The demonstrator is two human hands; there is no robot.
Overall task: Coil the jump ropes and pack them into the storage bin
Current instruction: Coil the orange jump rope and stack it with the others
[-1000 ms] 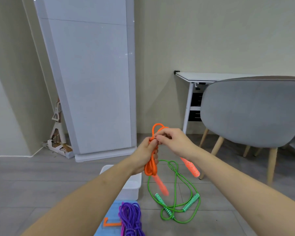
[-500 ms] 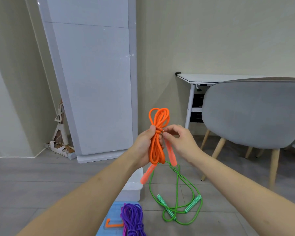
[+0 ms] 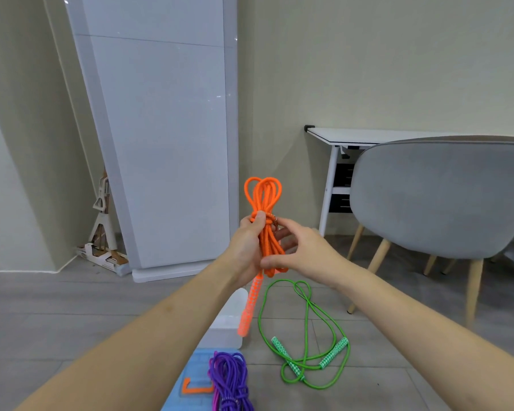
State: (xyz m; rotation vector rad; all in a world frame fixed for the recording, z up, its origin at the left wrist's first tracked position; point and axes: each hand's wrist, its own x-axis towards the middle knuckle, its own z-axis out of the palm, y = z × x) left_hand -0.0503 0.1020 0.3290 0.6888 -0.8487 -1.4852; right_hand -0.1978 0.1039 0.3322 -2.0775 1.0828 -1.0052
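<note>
Orange jump rope (image 3: 266, 232) bundled into a tight coil and held up in the air, mid-frame, loops sticking out the top like a bow. Left hand (image 3: 248, 249) wrapped around the middle of the bundle, thumb up near the wrapped bit at the neck. Right hand (image 3: 301, 250) just beside it, fingers curled in and pinching the strands from the right side, touching the coil lower down too. One orange handle (image 3: 249, 307) dangling straight down below the left hand; other handle hard to make out, probably buried in the bundle, can't tell.

Down on the floor (image 3: 57, 315): green jump rope (image 3: 309, 336) still lying loose in big loops, both patterned handles crossing near the bottom of the loop, well to the right of everything else. Purple jump rope (image 3: 229, 381) already coiled, lying on a blue lid (image 3: 190, 378) at the bottom edge, with an orange bracket-shaped mark (image 3: 195, 389) on that lid just left of it. White storage bin (image 3: 229, 324) right behind the blue lid, mostly hidden by the left forearm and the hanging handle, so no telling what's inside.

Background stuff: grey chair (image 3: 433, 197) with wooden legs on the right, white counter (image 3: 353, 136) behind it against the wall, tall white panel (image 3: 161, 137) leaning on the left.
</note>
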